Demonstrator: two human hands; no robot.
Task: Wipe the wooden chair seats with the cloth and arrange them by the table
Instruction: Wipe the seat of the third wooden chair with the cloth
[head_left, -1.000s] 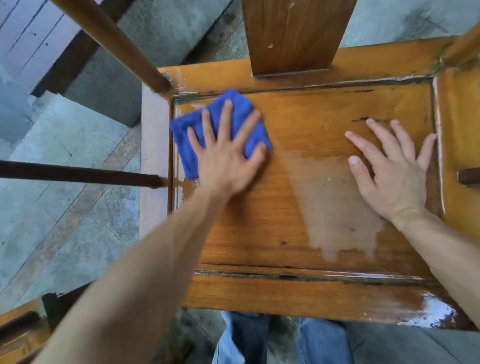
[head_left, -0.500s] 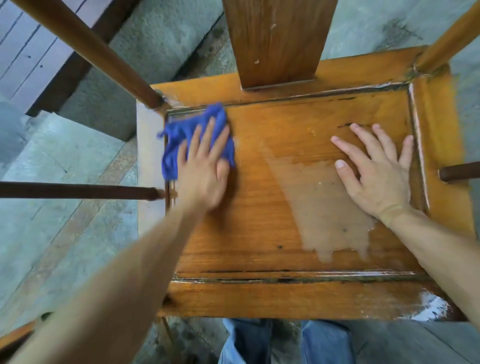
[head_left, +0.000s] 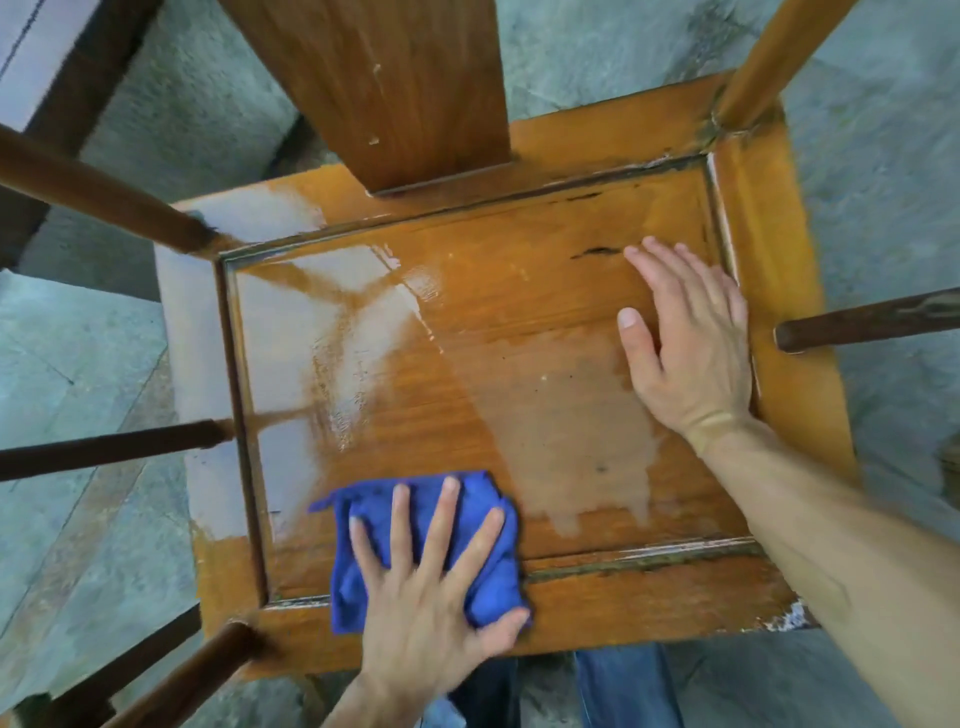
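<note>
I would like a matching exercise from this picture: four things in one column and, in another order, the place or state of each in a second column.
Things:
1. blue cloth
2. left hand
3. right hand
4. chair backrest board

Places or states:
A. flat and bare on the right part of the seat
B. rises from the far edge of the seat
C. lies at the near edge of the seat panel
D. presses on the cloth with spread fingers

Pairs: 1-C, 2-D, 3-A, 4-B
</note>
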